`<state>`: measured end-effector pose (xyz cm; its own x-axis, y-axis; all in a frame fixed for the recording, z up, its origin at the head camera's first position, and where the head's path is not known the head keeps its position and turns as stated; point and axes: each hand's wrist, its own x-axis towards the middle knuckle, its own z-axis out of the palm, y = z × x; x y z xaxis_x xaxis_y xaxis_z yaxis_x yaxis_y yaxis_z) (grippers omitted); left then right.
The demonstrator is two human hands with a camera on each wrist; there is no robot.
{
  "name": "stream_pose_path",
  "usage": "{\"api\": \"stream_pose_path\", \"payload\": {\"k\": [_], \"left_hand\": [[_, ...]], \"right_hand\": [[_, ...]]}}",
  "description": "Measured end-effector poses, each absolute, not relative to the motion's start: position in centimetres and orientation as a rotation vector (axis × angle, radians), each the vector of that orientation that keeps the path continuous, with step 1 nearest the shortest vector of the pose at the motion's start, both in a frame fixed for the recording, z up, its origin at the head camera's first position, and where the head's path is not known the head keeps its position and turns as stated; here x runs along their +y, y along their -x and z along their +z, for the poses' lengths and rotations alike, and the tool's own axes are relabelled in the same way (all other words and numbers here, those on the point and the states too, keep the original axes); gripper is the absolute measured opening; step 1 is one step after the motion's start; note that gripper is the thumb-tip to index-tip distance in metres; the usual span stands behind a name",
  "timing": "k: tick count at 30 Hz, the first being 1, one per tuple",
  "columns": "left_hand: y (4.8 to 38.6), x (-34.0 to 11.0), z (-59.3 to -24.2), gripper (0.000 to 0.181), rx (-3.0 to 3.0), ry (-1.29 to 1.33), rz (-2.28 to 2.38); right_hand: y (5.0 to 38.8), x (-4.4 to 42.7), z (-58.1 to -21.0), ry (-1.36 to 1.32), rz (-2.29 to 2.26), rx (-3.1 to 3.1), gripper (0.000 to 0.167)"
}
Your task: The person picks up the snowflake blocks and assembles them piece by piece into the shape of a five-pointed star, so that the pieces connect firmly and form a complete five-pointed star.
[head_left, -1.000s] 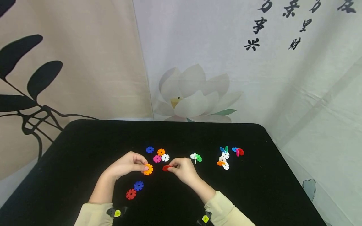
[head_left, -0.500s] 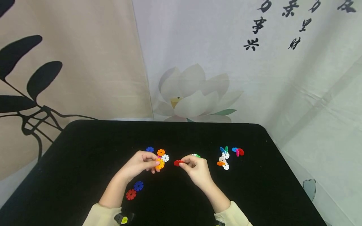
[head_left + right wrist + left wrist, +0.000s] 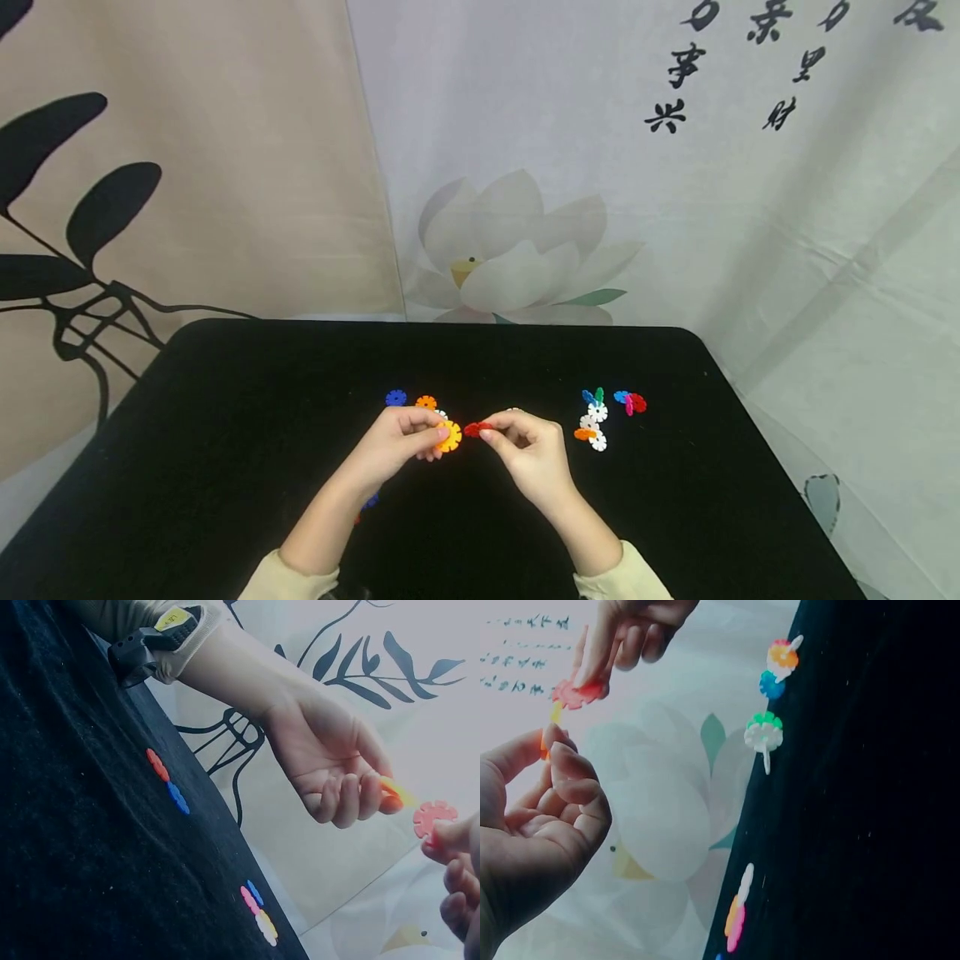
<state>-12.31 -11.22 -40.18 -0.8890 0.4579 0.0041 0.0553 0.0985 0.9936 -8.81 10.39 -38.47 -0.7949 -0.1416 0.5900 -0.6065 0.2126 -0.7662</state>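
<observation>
Over the black table, my left hand pinches a yellow-orange notched plastic disc between thumb and fingers, its face turned to the head camera. Facing it, my right hand pinches a red notched disc, which lies nearly flat and shows its edge. A narrow gap parts the two discs in the head view. The right wrist view has the red disc face-on, just off the tip of the yellow-orange one. Fingers cover part of each disc.
Behind my left hand lie a blue disc and an orange disc. Joined white discs and a small red, pink and blue cluster lie to the right. A red disc meets a blue one. A cloth backdrop hangs behind.
My left hand has carried the yellow-orange disc rightward, now covering most of the red and blue discs near me. My right hand moved right with the red disc, then nearly stopped. The discs are closer together.
</observation>
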Motion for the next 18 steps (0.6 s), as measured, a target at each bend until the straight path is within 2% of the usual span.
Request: {"api": "stream_pose_path", "payload": {"k": [18], "left_hand": [[11.74,-10.43,-40.18,0.022,2.011,-0.528,1.91]], "right_hand": [[8.39,10.16,-38.36,-0.767,1.555,-2.057,0.016]]}}
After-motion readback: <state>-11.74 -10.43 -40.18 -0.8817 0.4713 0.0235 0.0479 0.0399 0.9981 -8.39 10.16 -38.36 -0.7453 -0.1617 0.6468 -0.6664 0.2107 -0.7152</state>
